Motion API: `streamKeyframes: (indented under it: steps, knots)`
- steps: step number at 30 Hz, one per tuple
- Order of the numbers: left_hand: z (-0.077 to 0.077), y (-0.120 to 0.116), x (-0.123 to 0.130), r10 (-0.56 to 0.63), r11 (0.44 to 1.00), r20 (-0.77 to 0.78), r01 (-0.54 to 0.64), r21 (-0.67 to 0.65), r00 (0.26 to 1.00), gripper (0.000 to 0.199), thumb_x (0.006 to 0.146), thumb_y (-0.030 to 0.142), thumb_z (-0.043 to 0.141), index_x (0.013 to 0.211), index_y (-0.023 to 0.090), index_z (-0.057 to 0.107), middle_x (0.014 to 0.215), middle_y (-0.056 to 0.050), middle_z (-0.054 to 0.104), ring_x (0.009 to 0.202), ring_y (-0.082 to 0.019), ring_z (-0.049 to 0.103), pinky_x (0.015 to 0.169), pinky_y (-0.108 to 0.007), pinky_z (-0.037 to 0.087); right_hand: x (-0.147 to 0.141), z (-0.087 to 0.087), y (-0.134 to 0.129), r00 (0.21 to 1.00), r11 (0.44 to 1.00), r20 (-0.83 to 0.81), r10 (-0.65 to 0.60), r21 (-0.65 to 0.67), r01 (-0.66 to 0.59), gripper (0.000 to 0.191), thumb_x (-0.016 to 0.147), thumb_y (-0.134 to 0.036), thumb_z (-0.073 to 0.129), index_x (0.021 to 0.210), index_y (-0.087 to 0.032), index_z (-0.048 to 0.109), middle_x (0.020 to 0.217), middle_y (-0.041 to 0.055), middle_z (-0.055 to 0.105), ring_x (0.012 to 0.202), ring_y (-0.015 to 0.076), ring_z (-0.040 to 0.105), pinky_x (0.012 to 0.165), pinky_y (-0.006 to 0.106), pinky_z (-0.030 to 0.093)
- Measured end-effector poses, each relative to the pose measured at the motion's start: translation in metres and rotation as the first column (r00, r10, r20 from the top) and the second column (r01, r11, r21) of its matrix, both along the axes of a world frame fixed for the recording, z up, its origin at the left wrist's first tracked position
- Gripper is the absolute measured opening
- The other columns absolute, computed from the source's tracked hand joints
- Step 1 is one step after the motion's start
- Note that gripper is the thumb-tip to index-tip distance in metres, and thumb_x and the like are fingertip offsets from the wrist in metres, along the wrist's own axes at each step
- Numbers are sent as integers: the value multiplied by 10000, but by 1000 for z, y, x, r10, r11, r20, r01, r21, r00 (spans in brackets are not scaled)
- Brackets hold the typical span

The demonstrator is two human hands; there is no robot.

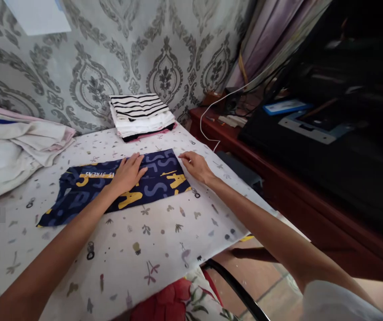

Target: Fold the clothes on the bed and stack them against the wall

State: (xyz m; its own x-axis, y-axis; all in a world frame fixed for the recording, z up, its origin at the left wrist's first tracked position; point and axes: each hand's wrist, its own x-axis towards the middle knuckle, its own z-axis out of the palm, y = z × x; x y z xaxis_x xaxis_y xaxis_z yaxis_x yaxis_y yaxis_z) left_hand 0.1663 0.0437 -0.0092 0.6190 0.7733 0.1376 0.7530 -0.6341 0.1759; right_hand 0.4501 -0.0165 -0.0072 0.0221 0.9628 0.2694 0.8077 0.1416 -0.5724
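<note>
A navy garment (158, 189) with yellow and grey-blue lettering lies folded into a long strip on a white printed cloth. My left hand (129, 173) rests flat on its middle, fingers spread and palm down. Just off the strip's right end is my right hand (196, 166), its fingers loosely bent towards the upper right corner. No fabric shows between those fingers. At the left, the garment's end spreads into a wider, uneven shape.
Behind the garment stands a stack of folded clothes (141, 109), a black-striped one on top. A loose pile of pale clothes (14, 149) lies at the left. To the right are a dark red wooden desk (261, 162), a large black screen (355, 147) and a white cable (206, 117).
</note>
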Motion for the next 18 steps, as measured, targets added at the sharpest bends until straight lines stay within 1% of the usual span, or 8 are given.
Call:
streamKeyframes:
  steps: [3, 5, 7, 9, 10, 13, 16, 18]
  knots:
    - [-8, 4, 21, -18, 999, -25, 17, -40, 1000, 611, 1019, 509, 282, 1501, 145, 380, 1609, -164, 337, 1506, -295, 262, 1204, -531, 226, 0, -2, -20, 1000, 998, -17, -26, -58, 25, 195, 901, -264, 502, 926, -195, 683, 862, 43, 685, 773, 180, 593, 749, 315, 467]
    - [-11, 5, 32, -43, 996, -38, 40, -80, 998, 606, 1018, 521, 282, 1498, 168, 393, 1607, -150, 347, 1508, -297, 259, 1202, -539, 233, -3, -4, -29, 1000, 997, -20, -19, -82, 18, 169, 889, -300, 553, 941, -198, 677, 883, 42, 672, 799, 184, 594, 761, 318, 467]
    - [-11, 1, 38, -65, 993, -27, 62, -105, 998, 594, 1024, 508, 277, 1505, 177, 385, 1608, -141, 350, 1511, -290, 255, 1202, -540, 234, -6, -6, -34, 1000, 996, -14, -18, -89, 17, 188, 866, -309, 602, 1002, -201, 674, 930, 48, 661, 850, 197, 594, 788, 330, 467]
    - [-8, -8, 40, -80, 991, 11, 81, -104, 997, 566, 1034, 486, 262, 1494, 186, 397, 1600, -133, 367, 1506, -274, 271, 1203, -530, 239, -8, -7, -35, 1000, 996, -7, -16, -92, 16, 209, 847, -303, 631, 1028, -206, 673, 944, 51, 649, 875, 204, 588, 801, 338, 464]
    - [-7, -14, 41, -92, 991, 34, 95, -90, 995, 549, 1037, 478, 258, 1475, 189, 422, 1594, -131, 379, 1501, -269, 282, 1204, -524, 240, -8, -7, -35, 1000, 996, -6, -13, -92, 13, 197, 838, -297, 640, 1011, -209, 674, 935, 48, 642, 873, 204, 584, 800, 338, 462]
    - [-4, -36, 41, -150, 988, 91, 153, -26, 984, 506, 1041, 469, 275, 1419, 199, 476, 1587, -129, 387, 1496, -263, 290, 1211, -518, 228, -6, -8, -35, 1000, 997, -27, 1, -82, -4, 90, 812, -277, 651, 873, -212, 662, 892, 38, 620, 843, 193, 569, 776, 323, 452]
    - [-4, -54, 40, -203, 978, 79, 207, -36, 976, 513, 1041, 475, 290, 1464, 214, 419, 1607, -124, 352, 1509, -264, 260, 1218, -525, 207, -7, -6, -39, 995, 998, -101, 3, -60, -9, 59, 791, -261, 642, 791, -207, 617, 851, 21, 611, 778, 168, 553, 727, 300, 440]
    - [-5, -62, 39, -212, 974, 54, 216, -69, 976, 541, 1041, 488, 286, 1502, 216, 364, 1625, -124, 318, 1520, -262, 230, 1223, -524, 197, -10, -2, -43, 983, 998, -184, 1, -66, -13, 67, 802, -270, 619, 812, -208, 597, 786, -1, 609, 707, 150, 541, 683, 285, 432]
